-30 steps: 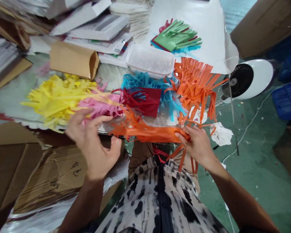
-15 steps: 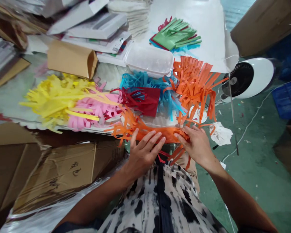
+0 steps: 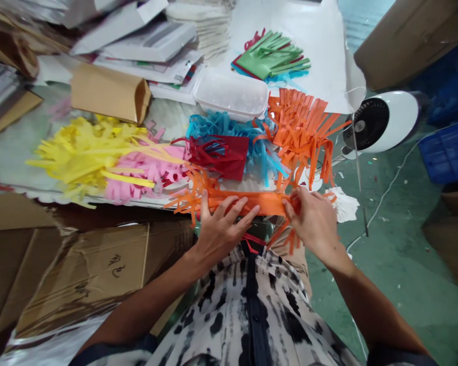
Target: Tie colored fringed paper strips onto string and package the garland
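An orange fringed paper strip [image 3: 265,202] lies along the table's near edge. My left hand [image 3: 219,231] rests on its left part with fingers stretched flat, pressing it down. At the strip's right end my right hand [image 3: 313,221] pinches the paper between its fingers. Loose orange fringes hang below the strip over my patterned shirt. Behind the strip lie a dark red fringed sheet [image 3: 223,155], blue fringes [image 3: 229,127], pink fringes [image 3: 145,173] and a yellow fringed pile [image 3: 80,152].
A larger orange fringe pile [image 3: 303,127] hangs off the table's right edge. A clear plastic box [image 3: 231,94], a brown envelope [image 3: 107,91], green fringed paper [image 3: 270,56] and stacked papers sit further back. Flattened cardboard [image 3: 84,269] lies at left. A white fan [image 3: 381,122] stands on the floor.
My left hand left the pink and yellow piles, swung right and settled flat on the orange strip. My right hand shifted slightly up, still pinching the strip's right end.
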Demonstrator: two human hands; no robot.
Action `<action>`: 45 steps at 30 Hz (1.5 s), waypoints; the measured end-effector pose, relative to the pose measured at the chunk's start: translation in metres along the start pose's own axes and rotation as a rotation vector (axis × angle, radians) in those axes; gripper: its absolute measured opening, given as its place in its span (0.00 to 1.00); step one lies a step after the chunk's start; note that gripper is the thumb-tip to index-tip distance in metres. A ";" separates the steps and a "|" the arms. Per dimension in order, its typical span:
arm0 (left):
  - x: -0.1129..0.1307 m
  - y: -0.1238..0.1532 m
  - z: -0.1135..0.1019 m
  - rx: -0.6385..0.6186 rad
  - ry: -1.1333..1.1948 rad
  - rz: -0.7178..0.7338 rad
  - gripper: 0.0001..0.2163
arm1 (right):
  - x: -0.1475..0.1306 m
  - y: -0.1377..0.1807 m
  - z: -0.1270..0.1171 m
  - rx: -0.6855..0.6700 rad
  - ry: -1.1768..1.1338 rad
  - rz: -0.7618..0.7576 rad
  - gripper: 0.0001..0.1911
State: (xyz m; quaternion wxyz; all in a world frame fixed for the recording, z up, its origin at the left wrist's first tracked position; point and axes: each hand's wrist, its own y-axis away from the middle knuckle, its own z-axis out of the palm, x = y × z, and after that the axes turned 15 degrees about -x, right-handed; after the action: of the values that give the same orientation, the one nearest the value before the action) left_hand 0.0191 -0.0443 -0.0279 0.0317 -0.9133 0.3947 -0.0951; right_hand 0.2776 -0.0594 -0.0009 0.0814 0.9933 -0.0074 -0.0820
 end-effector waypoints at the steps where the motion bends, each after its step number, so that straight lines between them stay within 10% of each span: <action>1: 0.000 0.000 0.000 -0.007 -0.012 0.002 0.19 | 0.005 0.005 -0.004 0.026 0.009 0.008 0.09; 10: 0.005 0.003 0.003 -0.080 -0.099 0.014 0.24 | -0.009 0.047 0.009 0.024 0.140 -0.508 0.37; 20: -0.054 0.041 -0.037 0.120 -0.123 -0.132 0.03 | -0.003 0.044 0.025 0.173 0.168 -0.424 0.18; 24: -0.035 0.033 -0.042 0.321 -0.063 -0.026 0.05 | -0.008 0.042 0.030 0.215 0.172 -0.429 0.16; 31: 0.010 -0.011 0.004 -0.021 0.075 0.176 0.21 | -0.015 0.044 0.019 0.129 0.171 -0.375 0.16; 45: -0.014 -0.011 -0.001 0.056 0.271 0.152 0.08 | 0.002 0.042 0.010 0.034 -0.033 -0.389 0.15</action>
State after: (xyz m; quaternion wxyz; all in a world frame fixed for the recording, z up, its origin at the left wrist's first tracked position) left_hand 0.0170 -0.0268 -0.0278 0.0108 -0.8584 0.4605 -0.2257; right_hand 0.2779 -0.1029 -0.0043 0.0473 0.9757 0.1820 -0.1122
